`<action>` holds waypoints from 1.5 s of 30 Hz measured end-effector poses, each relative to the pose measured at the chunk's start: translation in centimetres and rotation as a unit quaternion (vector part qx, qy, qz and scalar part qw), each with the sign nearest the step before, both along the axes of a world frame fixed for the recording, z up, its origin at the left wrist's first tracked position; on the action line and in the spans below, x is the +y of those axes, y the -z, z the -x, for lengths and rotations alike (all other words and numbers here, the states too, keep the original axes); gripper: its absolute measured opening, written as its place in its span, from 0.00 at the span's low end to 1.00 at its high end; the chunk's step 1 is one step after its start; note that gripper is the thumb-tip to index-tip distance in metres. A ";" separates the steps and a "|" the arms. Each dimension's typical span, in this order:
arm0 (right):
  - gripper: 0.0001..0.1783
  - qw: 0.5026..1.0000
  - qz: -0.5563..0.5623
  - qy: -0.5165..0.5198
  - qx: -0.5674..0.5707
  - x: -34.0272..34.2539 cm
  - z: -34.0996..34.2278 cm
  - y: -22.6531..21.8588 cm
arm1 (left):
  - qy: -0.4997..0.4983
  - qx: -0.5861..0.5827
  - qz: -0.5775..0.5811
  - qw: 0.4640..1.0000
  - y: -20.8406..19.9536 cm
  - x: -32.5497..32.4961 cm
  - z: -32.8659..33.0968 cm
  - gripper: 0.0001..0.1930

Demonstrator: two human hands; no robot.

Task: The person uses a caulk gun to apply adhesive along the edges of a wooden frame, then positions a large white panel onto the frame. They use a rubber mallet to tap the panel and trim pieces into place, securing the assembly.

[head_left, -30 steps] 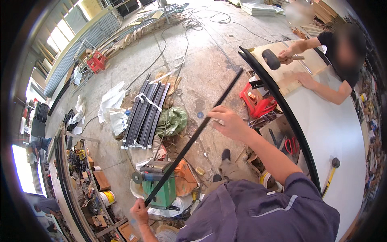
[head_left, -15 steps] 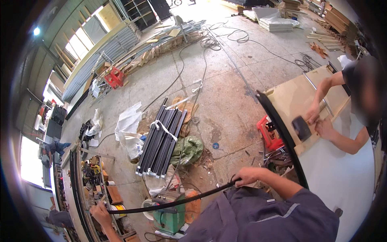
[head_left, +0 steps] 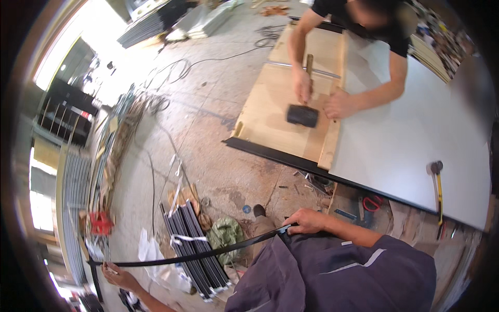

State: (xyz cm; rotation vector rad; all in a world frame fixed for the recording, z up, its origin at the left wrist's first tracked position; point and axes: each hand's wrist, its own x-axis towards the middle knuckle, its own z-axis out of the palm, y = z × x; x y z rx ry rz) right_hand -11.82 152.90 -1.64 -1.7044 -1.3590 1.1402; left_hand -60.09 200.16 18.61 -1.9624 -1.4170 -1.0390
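From my remote post I log the white-topped surface [head_left: 410,140], a co-worker [head_left: 382,92] at its far edge. On the floor [head_left: 208,140], well off its near left corner, lies a strapped bundle of dark profiles [head_left: 188,235]. The long black strip [head_left: 208,253] runs curved above the floor, apart from the surface's near edge. The co-worker grips a mallet [head_left: 303,115] over the left end. Both hands grasp the strip — left hand [head_left: 120,277] near one end, right hand [head_left: 305,221] at the other. Change noted: straight and pointing outward a second ago, the strip now bows across the body — in my judgement, controlled.
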 end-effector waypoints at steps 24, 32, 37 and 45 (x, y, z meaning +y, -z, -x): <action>0.24 0.846 0.067 0.528 0.018 1.6 5.9 -6.4 | 0.487 -0.124 0.808 0.308 16.6 -17.4 -48.2 0.15; 0.26 0.839 0.071 0.540 0.006 -5.2 5.3 -6.9 | 0.493 -0.119 0.807 0.301 15.7 -22.9 -52.8 0.16; 0.26 0.834 0.103 0.539 0.063 -8.4 5.6 -7.6 | 0.499 -0.067 0.810 0.300 15.8 -25.4 -54.5 0.17; 0.22 0.746 0.137 0.643 0.106 -9.2 7.8 -8.5 | 0.452 -0.014 0.866 0.212 16.6 -25.7 -57.9 0.15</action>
